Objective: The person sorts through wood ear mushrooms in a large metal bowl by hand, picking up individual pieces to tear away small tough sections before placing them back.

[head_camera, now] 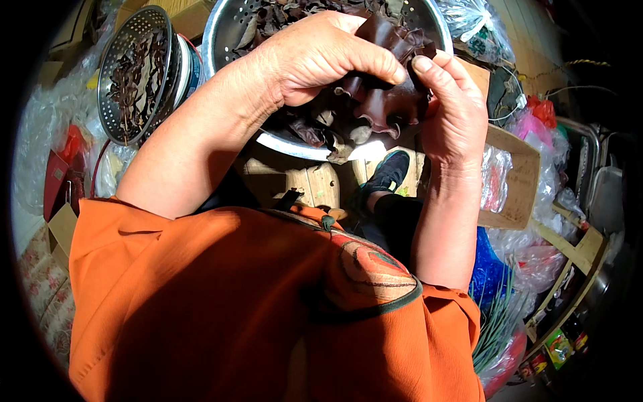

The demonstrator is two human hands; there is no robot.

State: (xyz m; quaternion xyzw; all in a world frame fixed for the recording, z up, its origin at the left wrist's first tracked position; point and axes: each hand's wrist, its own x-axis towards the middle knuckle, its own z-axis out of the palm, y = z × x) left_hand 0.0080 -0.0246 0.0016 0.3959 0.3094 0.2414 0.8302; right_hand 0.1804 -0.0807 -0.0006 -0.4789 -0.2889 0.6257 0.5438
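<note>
A dark brown, ruffled piece of wood ear fungus (389, 98) is held up between both hands. My left hand (326, 55) grips it with the thumb across its folds. From the other side, my right hand (449, 95) pinches its edge between thumb and fingers. Beneath my hands is a large perforated metal colander (221, 37) with more dark, curled fungus pieces (266, 22) in it. Some pieces lie at the near rim, close to the bright sunlit spot. The fungus and my hands hide much of the colander's middle.
At the left, a smaller colander (163, 20) holds dried strips (138, 85) and leans tilted on a round container (190, 70). An open cardboard box (517, 176) stands at the right, above green onion leaves (495, 321). Plastic bags (474, 22) crowd both sides. My shoe (392, 168) is below the colander.
</note>
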